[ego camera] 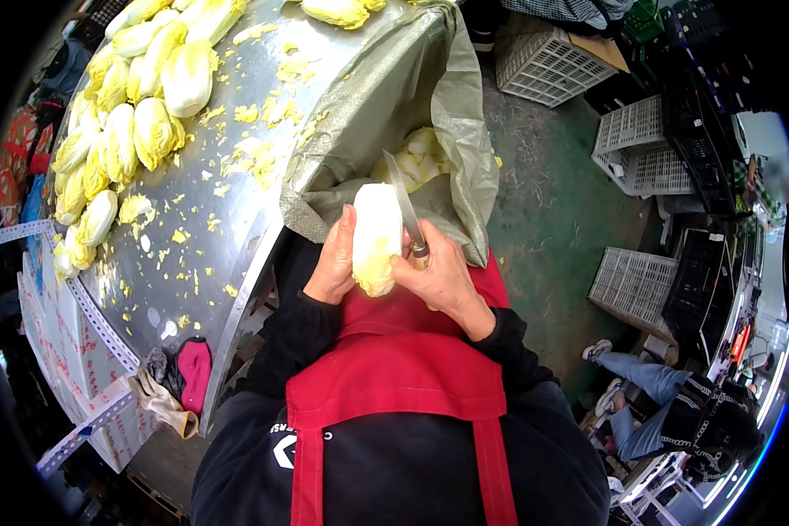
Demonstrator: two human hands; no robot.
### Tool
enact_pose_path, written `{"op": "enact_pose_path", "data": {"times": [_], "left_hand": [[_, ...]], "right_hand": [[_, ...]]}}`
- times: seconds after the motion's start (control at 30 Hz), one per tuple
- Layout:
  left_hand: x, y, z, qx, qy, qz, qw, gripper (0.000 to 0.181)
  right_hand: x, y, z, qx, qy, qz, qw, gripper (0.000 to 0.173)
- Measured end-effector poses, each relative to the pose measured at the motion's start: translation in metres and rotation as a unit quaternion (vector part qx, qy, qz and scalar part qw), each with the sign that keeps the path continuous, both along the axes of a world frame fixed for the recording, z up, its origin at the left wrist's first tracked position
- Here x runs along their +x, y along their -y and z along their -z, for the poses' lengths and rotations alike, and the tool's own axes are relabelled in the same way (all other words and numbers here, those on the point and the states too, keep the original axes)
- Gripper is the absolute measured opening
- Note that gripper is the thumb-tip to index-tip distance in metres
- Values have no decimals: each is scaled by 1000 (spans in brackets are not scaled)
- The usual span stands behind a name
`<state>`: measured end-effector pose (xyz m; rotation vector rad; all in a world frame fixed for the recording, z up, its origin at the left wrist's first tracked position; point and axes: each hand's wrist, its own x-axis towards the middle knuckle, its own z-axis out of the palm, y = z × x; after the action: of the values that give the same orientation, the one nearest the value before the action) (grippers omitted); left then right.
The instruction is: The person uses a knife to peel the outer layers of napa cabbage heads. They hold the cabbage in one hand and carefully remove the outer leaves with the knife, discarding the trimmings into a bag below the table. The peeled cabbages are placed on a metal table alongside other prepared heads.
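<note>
A napa cabbage (376, 237), white at its far end and pale yellow at the near end, is held in front of my red apron. My left hand (333, 258) grips its left side, thumb pointing up along it. In my right hand (442, 273) is a knife (402, 192) with a wooden handle, its blade pointing away from me along the cabbage's right side. My right thumb also touches the cabbage. Just beyond my hands, a woven plastic sack (375, 112) gapes open, with pale yellow leaf pieces (421, 158) inside.
A metal table (184, 263) on the left bears piled napa cabbages (135, 131) and scattered leaf scraps (263, 158). Gloves (164, 401) lie at its near corner. White plastic crates (552, 69) stand on the green floor at right. Another person (684, 407) sits at the lower right.
</note>
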<state>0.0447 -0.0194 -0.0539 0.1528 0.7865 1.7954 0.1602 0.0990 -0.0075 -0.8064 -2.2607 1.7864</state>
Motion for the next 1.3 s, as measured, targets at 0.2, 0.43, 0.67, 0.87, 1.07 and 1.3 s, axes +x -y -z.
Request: {"op": "enact_pose_path", "data": {"times": [0.2,0.43,0.67,0.87,1.07,1.3], "left_hand": [[-1,2,4,-94,-171,-46,980,52],[-1,3,-14,-47,-110,17,993,60],[-12,3,-13,-23,-152,50,987,65],[-17,8,-8,-17,-101,101,990,73],[-18,12,0,-24,-116,113,986,81],[-23,21,9,-28,-99,80,991,73]], "right_hand": [[5,-4,-7,-44,39,11,998,30],[5,2,-10,-120,5,-5,993,30],[6,5,-5,-164,-7,1,986,32],[7,5,-7,-171,-4,-18,985,33],[11,8,-14,-217,-26,-23,975,32],[30,-19,-34,-360,1,11,933,32]]}}
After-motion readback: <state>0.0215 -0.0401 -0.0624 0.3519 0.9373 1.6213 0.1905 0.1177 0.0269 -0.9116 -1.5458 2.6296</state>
